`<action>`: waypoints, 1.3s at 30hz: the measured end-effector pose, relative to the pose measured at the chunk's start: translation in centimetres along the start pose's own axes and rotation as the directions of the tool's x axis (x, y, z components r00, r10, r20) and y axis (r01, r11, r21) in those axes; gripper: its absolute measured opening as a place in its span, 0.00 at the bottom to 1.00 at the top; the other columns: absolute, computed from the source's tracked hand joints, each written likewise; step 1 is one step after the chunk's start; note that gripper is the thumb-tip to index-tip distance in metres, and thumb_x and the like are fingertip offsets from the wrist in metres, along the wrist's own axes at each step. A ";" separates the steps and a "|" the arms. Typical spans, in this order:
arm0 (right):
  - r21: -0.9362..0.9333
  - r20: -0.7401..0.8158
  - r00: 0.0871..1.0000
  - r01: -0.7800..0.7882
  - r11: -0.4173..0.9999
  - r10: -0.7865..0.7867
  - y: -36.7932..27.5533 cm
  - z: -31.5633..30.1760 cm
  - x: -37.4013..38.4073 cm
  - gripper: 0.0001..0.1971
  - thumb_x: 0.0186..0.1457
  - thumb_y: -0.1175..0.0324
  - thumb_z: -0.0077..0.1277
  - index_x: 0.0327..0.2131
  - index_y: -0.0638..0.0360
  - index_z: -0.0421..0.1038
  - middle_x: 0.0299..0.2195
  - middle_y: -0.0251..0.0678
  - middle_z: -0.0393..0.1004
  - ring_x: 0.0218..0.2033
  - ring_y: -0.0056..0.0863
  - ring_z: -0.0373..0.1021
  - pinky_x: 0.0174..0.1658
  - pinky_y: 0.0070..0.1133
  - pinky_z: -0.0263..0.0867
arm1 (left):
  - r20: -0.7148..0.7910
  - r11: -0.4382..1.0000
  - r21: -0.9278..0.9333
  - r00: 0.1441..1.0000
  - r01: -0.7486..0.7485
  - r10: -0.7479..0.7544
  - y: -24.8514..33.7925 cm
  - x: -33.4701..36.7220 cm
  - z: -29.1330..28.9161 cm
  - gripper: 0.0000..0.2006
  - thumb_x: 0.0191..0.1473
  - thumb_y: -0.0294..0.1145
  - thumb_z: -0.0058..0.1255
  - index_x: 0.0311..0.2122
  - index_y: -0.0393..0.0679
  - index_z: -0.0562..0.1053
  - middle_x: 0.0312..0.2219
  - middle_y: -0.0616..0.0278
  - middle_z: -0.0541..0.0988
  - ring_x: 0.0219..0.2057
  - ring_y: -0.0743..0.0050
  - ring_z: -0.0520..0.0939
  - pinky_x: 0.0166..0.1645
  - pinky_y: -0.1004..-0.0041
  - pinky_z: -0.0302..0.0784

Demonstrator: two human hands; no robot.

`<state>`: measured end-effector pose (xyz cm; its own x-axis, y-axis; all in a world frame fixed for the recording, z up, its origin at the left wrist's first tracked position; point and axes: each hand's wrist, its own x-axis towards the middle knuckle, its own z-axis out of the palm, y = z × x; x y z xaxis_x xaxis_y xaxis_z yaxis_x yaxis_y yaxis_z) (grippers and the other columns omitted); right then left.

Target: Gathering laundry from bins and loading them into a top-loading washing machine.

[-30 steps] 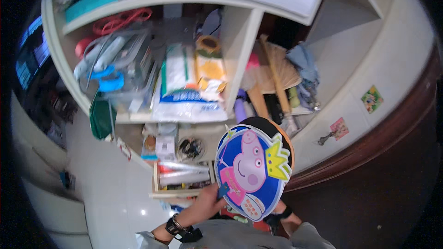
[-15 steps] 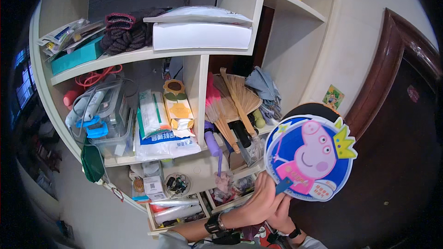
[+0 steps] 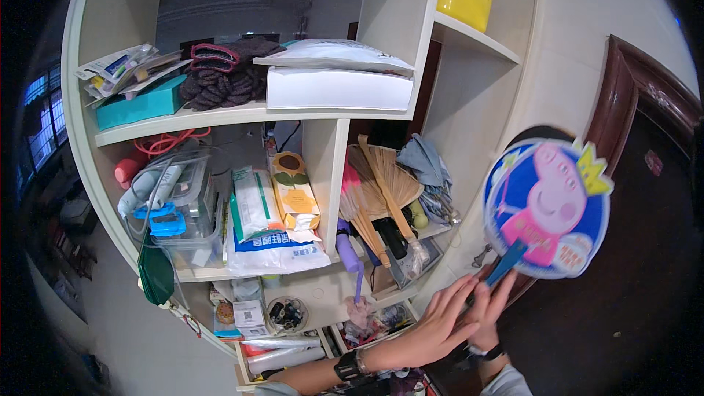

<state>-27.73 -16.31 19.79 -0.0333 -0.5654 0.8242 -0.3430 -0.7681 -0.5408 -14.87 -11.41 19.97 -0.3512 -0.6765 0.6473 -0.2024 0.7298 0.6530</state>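
Observation:
Up at the right, in front of the brown door, is a round hand fan (image 3: pixel 548 209) in blue with a pink cartoon pig and a yellow crown. Behind its upper edge shows the dark rim of another round thing. My right hand (image 3: pixel 485 317) is closed around the lower end of the fan's blue handle. Beside it, my left hand (image 3: pixel 433 326), its wrist in a dark watch, has its fingers stretched toward the handle and overlapping the right fingers. The handle's lowest end is hidden by the hands.
Left of the hands stands a white shelf unit (image 3: pixel 323 169). It holds woven fans (image 3: pixel 389 183), a folded blue-grey umbrella (image 3: pixel 427 169), a purple bottle-like thing (image 3: pixel 347 249), a clear plastic box (image 3: pixel 192 198) and a white box (image 3: pixel 339 89). An open drawer (image 3: pixel 282 356) juts out below.
The fan has moved right and slightly up, with both hands following. My left hand's fingers have straightened beside the handle. The view has shifted, so the shelves sit lower and farther right.

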 end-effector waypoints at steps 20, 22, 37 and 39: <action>0.273 0.279 0.960 -0.065 0.960 -0.015 1.9 -1.0 40.3 0.17 0.52 0.66 0.38 0.46 0.60 0.60 0.19 0.27 0.62 0.19 0.16 0.59 0.23 0.14 0.57 | 0.139 0.895 -0.168 0.909 0.413 -0.393 -5.8 -10.0 0.2 0.23 0.55 0.39 0.42 0.52 0.38 0.57 0.42 0.51 0.63 0.40 0.62 0.70 0.44 0.71 0.65; 0.260 0.268 0.963 -0.066 0.963 -0.006 1.2 0.0 41.1 0.16 0.51 0.65 0.39 0.43 0.62 0.60 0.20 0.28 0.63 0.19 0.16 0.59 0.23 0.15 0.57 | 0.115 0.887 -0.166 0.902 0.431 -0.417 -6.1 -10.4 0.2 0.23 0.55 0.40 0.42 0.52 0.38 0.57 0.42 0.52 0.63 0.41 0.64 0.70 0.44 0.71 0.65; -0.446 0.260 0.950 0.275 0.852 -0.171 4.1 4.6 50.7 0.21 0.47 0.61 0.43 0.41 0.68 0.67 0.32 0.42 0.73 0.33 0.29 0.69 0.39 0.20 0.62 | 0.085 0.846 -0.139 0.857 0.515 -0.508 -7.0 -11.3 0.5 0.20 0.55 0.38 0.42 0.51 0.40 0.60 0.38 0.55 0.70 0.40 0.69 0.72 0.46 0.71 0.66; -0.374 0.230 0.965 0.209 0.903 -0.128 4.6 4.8 50.7 0.24 0.46 0.59 0.44 0.41 0.70 0.67 0.35 0.51 0.72 0.37 0.35 0.69 0.42 0.24 0.62 | 0.038 0.879 -0.102 0.885 0.466 -0.465 -7.2 -11.7 0.7 0.20 0.55 0.38 0.42 0.50 0.41 0.60 0.37 0.54 0.71 0.41 0.68 0.72 0.46 0.71 0.67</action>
<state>-26.45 -49.94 58.29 0.2276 -0.5158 0.8259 -0.6680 -0.6999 -0.2530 -9.91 -8.66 7.47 -0.2512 -0.9340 0.2540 -0.2486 0.3159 0.9157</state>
